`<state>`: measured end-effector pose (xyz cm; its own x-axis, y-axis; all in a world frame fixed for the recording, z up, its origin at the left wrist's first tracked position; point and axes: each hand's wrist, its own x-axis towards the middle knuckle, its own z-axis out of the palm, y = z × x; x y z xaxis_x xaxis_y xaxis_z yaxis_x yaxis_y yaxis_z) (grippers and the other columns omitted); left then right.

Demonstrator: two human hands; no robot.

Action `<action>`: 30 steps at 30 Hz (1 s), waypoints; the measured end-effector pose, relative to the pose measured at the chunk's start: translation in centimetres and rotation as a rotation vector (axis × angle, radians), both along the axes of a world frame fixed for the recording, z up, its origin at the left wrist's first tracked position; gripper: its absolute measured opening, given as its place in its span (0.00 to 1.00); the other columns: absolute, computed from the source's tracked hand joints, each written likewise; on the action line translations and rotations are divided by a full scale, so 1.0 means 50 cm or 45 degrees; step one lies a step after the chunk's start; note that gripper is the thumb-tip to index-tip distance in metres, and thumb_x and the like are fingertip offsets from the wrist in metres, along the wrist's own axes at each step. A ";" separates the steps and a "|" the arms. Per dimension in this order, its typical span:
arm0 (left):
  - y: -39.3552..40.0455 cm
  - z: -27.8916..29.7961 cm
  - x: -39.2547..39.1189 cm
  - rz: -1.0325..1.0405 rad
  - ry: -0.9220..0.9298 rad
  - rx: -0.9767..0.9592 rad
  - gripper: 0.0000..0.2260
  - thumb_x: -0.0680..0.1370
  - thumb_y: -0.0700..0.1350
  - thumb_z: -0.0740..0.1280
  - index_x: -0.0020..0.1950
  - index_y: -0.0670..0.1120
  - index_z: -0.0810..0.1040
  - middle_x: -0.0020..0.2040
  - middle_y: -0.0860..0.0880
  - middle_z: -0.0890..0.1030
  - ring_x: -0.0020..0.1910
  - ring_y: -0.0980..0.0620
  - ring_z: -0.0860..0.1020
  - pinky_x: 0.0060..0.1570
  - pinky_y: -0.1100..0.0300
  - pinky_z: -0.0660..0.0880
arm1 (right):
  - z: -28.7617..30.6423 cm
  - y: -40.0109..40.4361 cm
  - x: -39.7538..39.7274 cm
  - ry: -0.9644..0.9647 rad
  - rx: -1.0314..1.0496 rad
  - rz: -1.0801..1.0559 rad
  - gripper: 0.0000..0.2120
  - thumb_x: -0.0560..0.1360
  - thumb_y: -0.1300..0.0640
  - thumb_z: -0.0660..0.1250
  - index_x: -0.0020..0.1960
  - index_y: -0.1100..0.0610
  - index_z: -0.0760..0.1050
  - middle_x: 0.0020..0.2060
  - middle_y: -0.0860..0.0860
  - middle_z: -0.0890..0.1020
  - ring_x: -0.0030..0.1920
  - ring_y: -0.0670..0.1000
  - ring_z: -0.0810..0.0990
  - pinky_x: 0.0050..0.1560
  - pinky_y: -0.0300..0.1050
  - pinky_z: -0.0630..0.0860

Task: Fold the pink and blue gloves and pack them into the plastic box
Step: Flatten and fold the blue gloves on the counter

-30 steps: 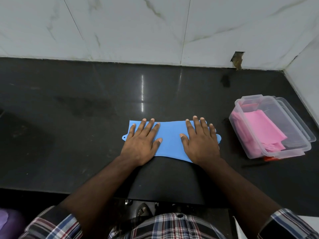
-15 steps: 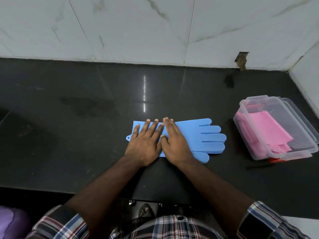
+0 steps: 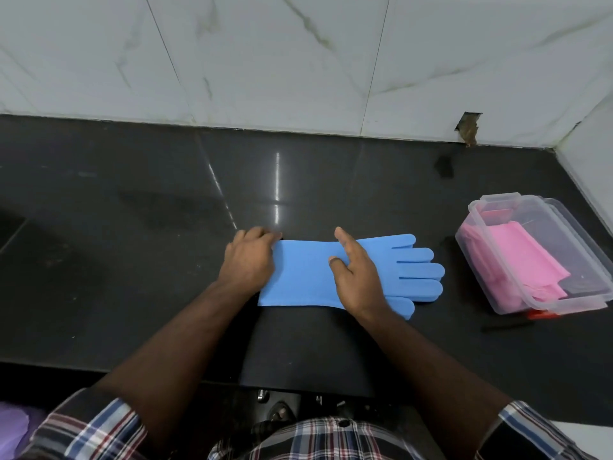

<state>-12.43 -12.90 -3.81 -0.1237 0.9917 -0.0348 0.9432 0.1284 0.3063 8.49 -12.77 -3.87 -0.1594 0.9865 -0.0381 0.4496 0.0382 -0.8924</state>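
Note:
The blue gloves (image 3: 305,277) lie flat on the black counter (image 3: 132,227), cuff to the left and fingers pointing right. My left hand (image 3: 248,260) is at the cuff end, its fingers curled over the cuff's edge and gripping it. My right hand (image 3: 356,273) rests on its edge across the middle of the gloves, fingers fairly straight, thumb pressing on the blue surface. The clear plastic box (image 3: 477,209) stands open at the right, with the folded pink gloves (image 3: 517,257) inside.
A clear lid (image 3: 570,217) lies under the box's far side. A small red item (image 3: 540,315) and a thin black stick (image 3: 507,325) lie by the box's near corner. White tiled walls (image 3: 298,61) close off the back and right. The counter's front edge runs just before my body.
Both hands were pressing flat side by side on the cuff half. My left hand has slid to the cuff's edge and curled; my right has shifted right and turned onto its edge.

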 end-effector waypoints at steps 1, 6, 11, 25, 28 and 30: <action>0.008 0.003 -0.007 0.000 -0.026 -0.015 0.18 0.80 0.41 0.59 0.67 0.52 0.77 0.60 0.46 0.77 0.59 0.41 0.72 0.61 0.47 0.72 | 0.001 0.002 -0.005 0.085 -0.036 -0.047 0.24 0.80 0.60 0.61 0.75 0.52 0.64 0.72 0.46 0.70 0.72 0.43 0.66 0.75 0.42 0.59; 0.044 0.038 -0.031 0.078 -0.303 -0.205 0.08 0.78 0.44 0.66 0.56 0.48 0.81 0.51 0.47 0.82 0.49 0.47 0.81 0.50 0.58 0.74 | 0.026 0.005 -0.049 0.412 -0.104 -0.141 0.24 0.79 0.64 0.60 0.74 0.52 0.66 0.69 0.46 0.73 0.69 0.41 0.70 0.73 0.46 0.64; 0.059 0.067 -0.040 0.103 -0.310 -0.332 0.03 0.76 0.45 0.70 0.49 0.49 0.80 0.44 0.53 0.81 0.48 0.51 0.79 0.40 0.60 0.69 | 0.024 0.005 -0.082 0.483 -0.127 -0.170 0.24 0.79 0.64 0.61 0.74 0.53 0.66 0.70 0.46 0.72 0.69 0.41 0.70 0.73 0.46 0.64; 0.031 0.073 -0.052 0.373 -1.258 -0.454 0.09 0.78 0.44 0.70 0.57 0.45 0.76 0.42 0.46 0.82 0.35 0.52 0.81 0.37 0.56 0.79 | -0.006 0.010 -0.072 0.463 -0.111 -0.188 0.22 0.80 0.61 0.60 0.73 0.50 0.67 0.68 0.44 0.74 0.68 0.41 0.72 0.72 0.46 0.67; 0.026 0.065 -0.049 0.384 -1.235 -0.354 0.07 0.78 0.43 0.70 0.56 0.46 0.77 0.44 0.44 0.82 0.37 0.51 0.80 0.36 0.57 0.80 | -0.004 0.012 -0.070 0.523 -0.142 -0.209 0.21 0.80 0.64 0.59 0.72 0.51 0.68 0.68 0.46 0.75 0.67 0.40 0.73 0.70 0.41 0.67; 0.026 0.065 -0.047 0.406 -1.302 -0.322 0.08 0.78 0.41 0.70 0.56 0.45 0.78 0.42 0.45 0.80 0.35 0.53 0.78 0.33 0.57 0.78 | -0.003 0.011 -0.068 0.558 -0.148 -0.223 0.21 0.80 0.65 0.59 0.72 0.52 0.69 0.67 0.47 0.75 0.66 0.40 0.74 0.67 0.37 0.68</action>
